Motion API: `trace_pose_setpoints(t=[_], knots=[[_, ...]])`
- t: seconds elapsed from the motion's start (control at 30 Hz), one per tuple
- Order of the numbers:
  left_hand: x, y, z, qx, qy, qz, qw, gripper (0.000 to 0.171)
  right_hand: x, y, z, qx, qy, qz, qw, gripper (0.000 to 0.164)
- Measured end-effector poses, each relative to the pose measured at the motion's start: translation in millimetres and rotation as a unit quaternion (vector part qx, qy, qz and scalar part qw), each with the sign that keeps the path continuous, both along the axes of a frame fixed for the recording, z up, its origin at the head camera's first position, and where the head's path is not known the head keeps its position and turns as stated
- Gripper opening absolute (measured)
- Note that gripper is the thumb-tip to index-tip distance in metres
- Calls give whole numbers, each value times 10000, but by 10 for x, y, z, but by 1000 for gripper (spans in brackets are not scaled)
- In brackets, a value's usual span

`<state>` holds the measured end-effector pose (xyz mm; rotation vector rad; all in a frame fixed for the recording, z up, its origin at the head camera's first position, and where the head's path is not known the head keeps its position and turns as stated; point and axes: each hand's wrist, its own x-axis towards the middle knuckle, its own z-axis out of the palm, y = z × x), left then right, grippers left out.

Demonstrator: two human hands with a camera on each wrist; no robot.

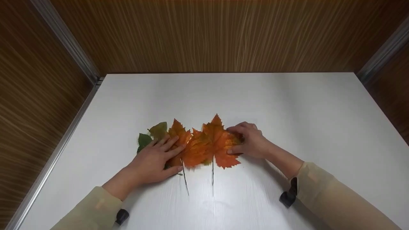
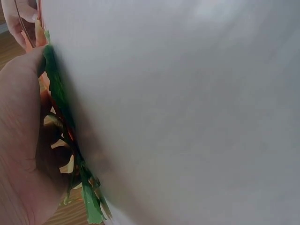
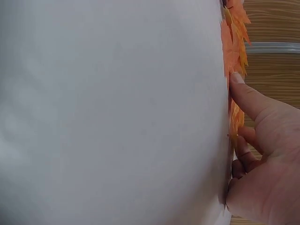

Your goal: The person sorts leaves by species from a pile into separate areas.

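Observation:
Two orange maple leaves lie side by side and overlap, the right leaf [image 1: 217, 137] and the left leaf [image 1: 180, 135], with thin dark stems pointing toward the person. Under my left hand [image 1: 156, 161] are the left maple leaf and green leaves; its fingers lie spread across them. A dark green leaf [image 1: 144, 140] and an olive-green leaf [image 1: 158, 130] stick out past its fingertips. My right hand [image 1: 252, 140] holds the right maple leaf's right side, thumb on the lower lobe, bent fingers at the upper edge. From the left wrist, a green leaf [image 2: 58, 89] shows beside the thumb.
A white table [image 1: 287, 105] carries the leaves near its middle. Wood-grain panels [image 1: 204, 35] stand behind and on both sides, with metal strips [image 1: 68, 38] at the corners. Black wrist cameras [image 1: 287, 198] hang below both beige sleeves [image 1: 332, 191].

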<state>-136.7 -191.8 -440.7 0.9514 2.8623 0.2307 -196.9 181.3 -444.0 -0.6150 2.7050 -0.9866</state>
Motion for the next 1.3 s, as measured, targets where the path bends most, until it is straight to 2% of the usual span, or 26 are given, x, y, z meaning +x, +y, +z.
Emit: trace_pose_setpoints(t=[0.37, 0.47, 0.73, 0.83, 1.0, 1.13, 1.3], knots=[[-29, 8, -7, 28, -32, 4, 10000, 74, -20, 18, -17, -217, -20, -7, 9998, 42], [-33, 5, -10, 1, -37, 4, 10000, 75, -30, 18, -7, -288, -165, -21, 9994, 42], [-41, 5, -7, 13, -12, -34, 10000, 75, -81, 44, 4, -760, -672, 47, 9948, 61], [-42, 6, -1, 21, -38, -27, 10000, 75, -88, 61, 0, -965, -806, 44, 9921, 57], [-57, 13, 1, 26, -102, -13, 9999, 74, -69, 84, 12, -1181, -1041, -101, 9875, 39], [-76, 22, -9, -19, -102, -40, 9999, 74, -37, 91, 30, -1085, -933, -172, 9896, 26], [-96, 30, -14, -30, -78, -59, 9999, 75, -7, 101, 49, -637, -488, -325, 9962, 13]])
